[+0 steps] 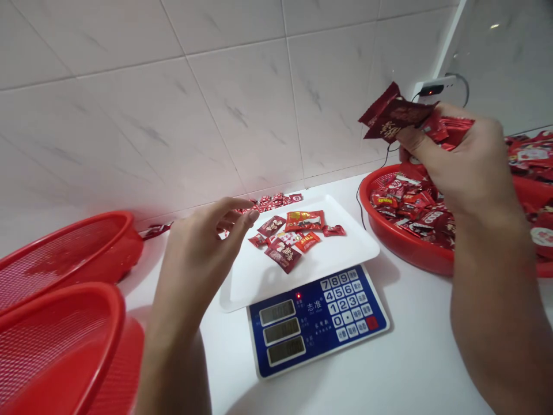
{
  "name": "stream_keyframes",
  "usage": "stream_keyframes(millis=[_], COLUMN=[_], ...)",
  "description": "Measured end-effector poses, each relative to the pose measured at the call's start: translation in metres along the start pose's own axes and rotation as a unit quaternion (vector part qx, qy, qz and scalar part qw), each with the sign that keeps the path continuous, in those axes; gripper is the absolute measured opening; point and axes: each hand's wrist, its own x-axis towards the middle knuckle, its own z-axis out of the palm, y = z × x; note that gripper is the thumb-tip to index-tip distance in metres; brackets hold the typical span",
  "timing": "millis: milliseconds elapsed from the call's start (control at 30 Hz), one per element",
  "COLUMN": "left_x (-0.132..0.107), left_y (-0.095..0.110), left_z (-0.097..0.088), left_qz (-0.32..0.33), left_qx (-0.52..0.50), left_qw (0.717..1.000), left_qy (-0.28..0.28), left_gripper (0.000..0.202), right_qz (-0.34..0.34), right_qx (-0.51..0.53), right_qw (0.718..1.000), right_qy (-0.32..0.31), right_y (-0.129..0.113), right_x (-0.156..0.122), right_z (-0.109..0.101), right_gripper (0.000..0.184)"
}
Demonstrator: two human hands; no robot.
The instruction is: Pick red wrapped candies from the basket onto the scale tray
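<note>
My left hand (203, 248) hangs open over the far left corner of a white weighing tray (246, 282), holding nothing, its fingertips close to the wrapped sweets. Several red and white packets (283, 236) lie loose on the tray, which sits on a blue-faced digital scale (317, 323). My right hand (458, 161) is raised above a red basket (367, 190) and grips a bunch of dark red packets (395, 115) between thumb and fingers. Many similar packets (410, 210) fill the basket.
Two red mesh baskets (64, 259) stack at the left of the white counter (415, 357). More packets (272, 202) lie against the tiled wall behind the tray. A black cable (358, 196) runs down from a wall socket (432, 89). More red packets (531, 155) lie at the far right.
</note>
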Motion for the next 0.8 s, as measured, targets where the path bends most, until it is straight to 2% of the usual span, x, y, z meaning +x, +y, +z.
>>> stream_keyframes(millis=[200, 400, 467, 533, 600, 667, 733, 800], left_x=[0.002, 0.001, 0.003, 0.008, 0.016, 0.025, 0.031, 0.033], left_y=[-0.001, 0.002, 0.002, -0.001, -0.008, -0.017, -0.024, -0.027], left_z=[0.002, 0.002, 0.007, 0.017, 0.035, 0.056, 0.076, 0.092], left_qz=[0.001, 0.001, 0.011, 0.042, 0.076, 0.082, 0.083, 0.109], left_qx=[-0.006, -0.009, -0.030, -0.055, -0.045, 0.011, 0.061, 0.088], left_qw=[1.000, 1.000, 0.999, 0.997, 0.992, 0.971, 0.942, 0.928], left_qy=[-0.007, -0.010, -0.005, -0.019, -0.094, -0.223, -0.318, -0.344], left_gripper=[0.025, 0.026, 0.027, 0.039, 0.069, 0.099, 0.105, 0.095], right_qz=[0.005, -0.017, -0.017, -0.017, -0.021, -0.028, -0.035, -0.032], right_qx=[-0.034, -0.013, -0.009, -0.007, -0.003, 0.004, 0.019, 0.040], right_qw=[0.999, 1.000, 1.000, 1.000, 1.000, 1.000, 0.999, 0.998], right_qy=[0.001, -0.002, 0.006, 0.007, 0.006, 0.005, -0.003, -0.019], right_y=[0.001, 0.003, 0.004, 0.006, 0.009, 0.012, 0.015, 0.019], right_x=[0.000, 0.001, 0.002, 0.004, 0.006, 0.007, 0.008, 0.010], right_z=[0.000, -0.001, -0.003, -0.006, -0.010, -0.012, -0.014, -0.015], right_gripper=[0.019, 0.013, 0.012, 0.011, 0.010, 0.009, 0.009, 0.010])
